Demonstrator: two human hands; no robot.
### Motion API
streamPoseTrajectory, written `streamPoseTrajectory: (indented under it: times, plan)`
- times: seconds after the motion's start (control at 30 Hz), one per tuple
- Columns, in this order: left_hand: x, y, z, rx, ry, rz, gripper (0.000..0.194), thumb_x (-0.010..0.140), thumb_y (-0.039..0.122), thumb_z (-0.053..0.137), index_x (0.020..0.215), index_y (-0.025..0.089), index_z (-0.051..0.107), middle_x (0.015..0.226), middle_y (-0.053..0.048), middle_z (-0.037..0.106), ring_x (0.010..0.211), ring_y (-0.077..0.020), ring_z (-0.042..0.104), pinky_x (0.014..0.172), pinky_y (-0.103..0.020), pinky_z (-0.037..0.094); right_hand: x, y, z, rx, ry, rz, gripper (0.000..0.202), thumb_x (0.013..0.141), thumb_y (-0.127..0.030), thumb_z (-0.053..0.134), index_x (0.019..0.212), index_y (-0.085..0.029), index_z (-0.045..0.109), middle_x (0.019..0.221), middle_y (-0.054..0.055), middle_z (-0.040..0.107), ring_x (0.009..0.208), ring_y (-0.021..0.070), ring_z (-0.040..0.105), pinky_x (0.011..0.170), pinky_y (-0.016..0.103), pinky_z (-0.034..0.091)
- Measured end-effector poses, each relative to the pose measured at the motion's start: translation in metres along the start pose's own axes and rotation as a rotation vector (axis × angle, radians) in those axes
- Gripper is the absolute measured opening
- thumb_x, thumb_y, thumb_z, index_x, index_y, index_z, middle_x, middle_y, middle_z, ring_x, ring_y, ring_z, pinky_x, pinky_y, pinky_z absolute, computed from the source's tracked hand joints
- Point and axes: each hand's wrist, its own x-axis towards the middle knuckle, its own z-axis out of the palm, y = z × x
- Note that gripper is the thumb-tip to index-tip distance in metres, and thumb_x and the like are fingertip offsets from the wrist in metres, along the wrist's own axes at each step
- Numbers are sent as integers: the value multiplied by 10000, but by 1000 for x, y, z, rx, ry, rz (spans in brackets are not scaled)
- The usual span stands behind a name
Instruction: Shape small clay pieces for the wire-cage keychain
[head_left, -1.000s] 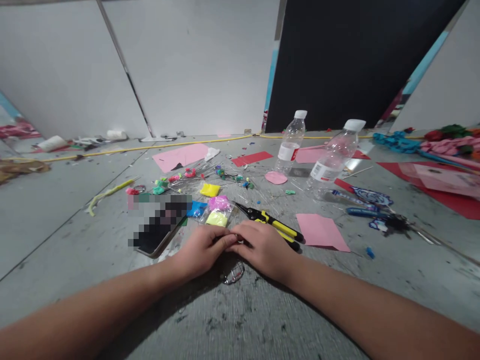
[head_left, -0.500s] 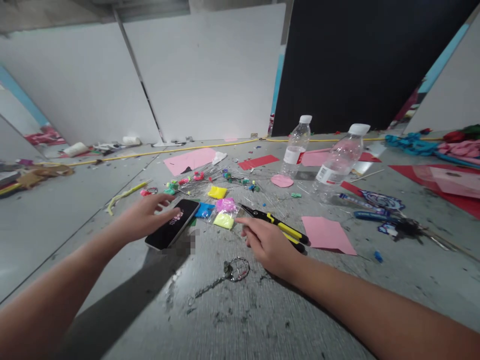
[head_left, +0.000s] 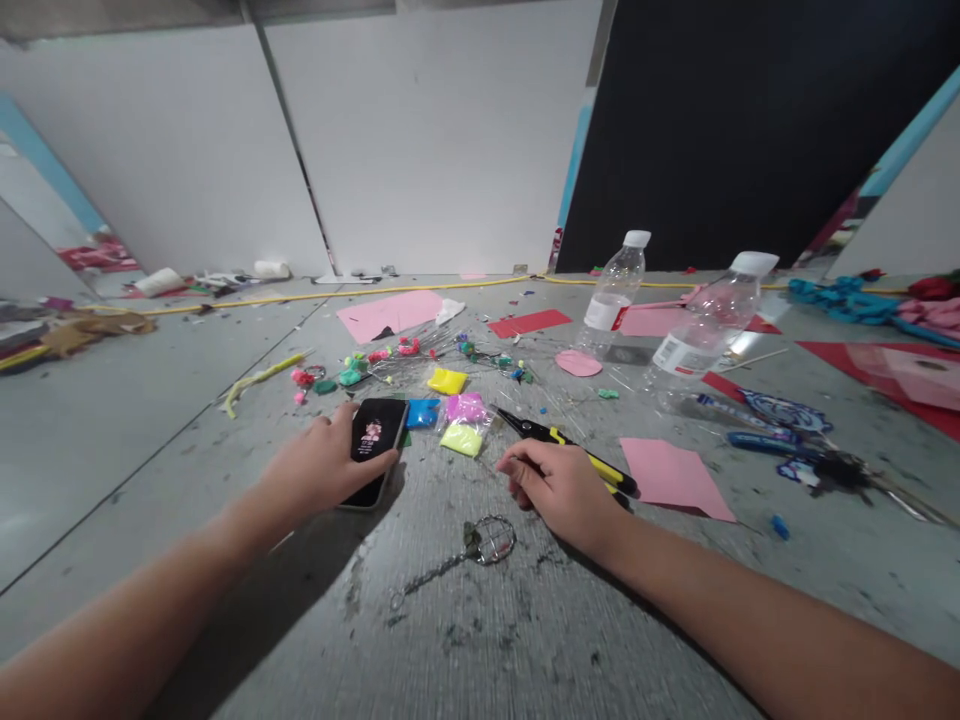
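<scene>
My left hand is on the black phone, its thumb across the front near the right edge and its fingers at the left side. The phone lies on the floor, its screen lit with a small picture. My right hand rests with fingers curled into a pinch; whatever is in it, if anything, is too small to make out. Beside and partly behind it lie yellow-and-black pliers. A twisted wire piece with a round, crossed loop lies between my hands. Small packets in yellow, pink and blue are just beyond.
Two clear plastic bottles stand at right. Pink paper lies right of the pliers. Small coloured clay bits and thin wires spread behind the packets. A yellow cable runs along the white panels.
My left hand has come down onto the phone, which has turned more upright in view. The view has shifted slightly, while my right hand has curled its fingers in.
</scene>
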Motion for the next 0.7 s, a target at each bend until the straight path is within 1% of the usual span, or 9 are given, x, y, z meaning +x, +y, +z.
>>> streamPoseTrajectory:
  times: [0.07, 0.13, 0.2, 0.27, 0.33, 0.43, 0.53, 0.6, 0.7]
  plan:
    - [2, -3, -3, -56, -43, 7, 995, 877, 751, 507, 1573, 43, 454, 1236, -321, 754, 1098, -507, 720, 856, -536, 533, 0, 1, 1, 13, 10, 8, 241, 1035, -308, 570, 894, -197, 731, 664, 8, 717, 541, 155, 697, 534, 247, 516]
    - [6, -11, -9, -129, -114, 9, 1012, 867, 745, 527, 1595, 50, 423, 1106, -256, 799, 995, -445, 750, 783, -468, 541, 0, 2, 2, 22, 20, 13, 195, 1005, -257, 583, 960, -194, 761, 745, 34, 755, 610, 171, 722, 552, 261, 541]
    - [13, -19, -17, -216, -228, 26, 1032, 841, 677, 589, 1649, 85, 339, 1006, -169, 819, 853, -355, 771, 697, -386, 541, 1, 3, 2, 32, 23, 18, 195, 959, -189, 595, 980, -196, 790, 813, 55, 786, 678, 187, 743, 582, 280, 567]
    - [20, -24, -26, -277, -330, 42, 1041, 797, 601, 647, 1651, 92, 335, 966, -133, 815, 800, -311, 771, 657, -344, 540, 2, 4, 1, 45, 25, 28, 210, 921, -150, 614, 948, -204, 815, 846, 64, 806, 734, 201, 760, 624, 303, 593]
    - [26, -24, -33, -303, -412, 55, 1002, 745, 551, 707, 1596, 98, 435, 895, -108, 804, 755, -300, 761, 625, -330, 533, 3, 5, 1, 59, 29, 45, 169, 895, -164, 670, 897, -211, 832, 841, 63, 813, 755, 209, 768, 662, 323, 613]
    - [34, -17, -40, -303, -492, 70, 802, 666, 456, 780, 1402, 169, 641, 813, -74, 784, 700, -295, 743, 584, -323, 526, 4, 5, 0, 84, 30, 82, 95, 874, -255, 765, 875, -198, 841, 822, 65, 810, 662, 193, 750, 609, 312, 609]
    - [41, -10, -42, -292, -535, 62, 652, 582, 416, 833, 1194, 213, 735, 798, -67, 772, 697, -317, 751, 571, -348, 548, 5, 5, -1, 101, 32, 106, 192, 921, -332, 738, 950, -175, 845, 779, 60, 791, 566, 167, 709, 555, 298, 586]
    - [45, -8, -41, -284, -541, 50, 673, 545, 427, 860, 1171, 212, 741, 780, -61, 759, 688, -333, 755, 567, -368, 557, 5, 6, -1, 104, 37, 113, 255, 969, -351, 675, 1014, -163, 843, 768, 60, 778, 565, 164, 698, 567, 305, 586]
    - [49, -12, -41, -279, -534, 39, 798, 549, 428, 868, 1292, 191, 700, 731, -31, 735, 655, -327, 745, 559, -365, 548, 4, 8, 0, 114, 40, 127, 322, 1009, -338, 592, 1118, -151, 830, 837, 81, 783, 599, 166, 700, 559, 307, 584]
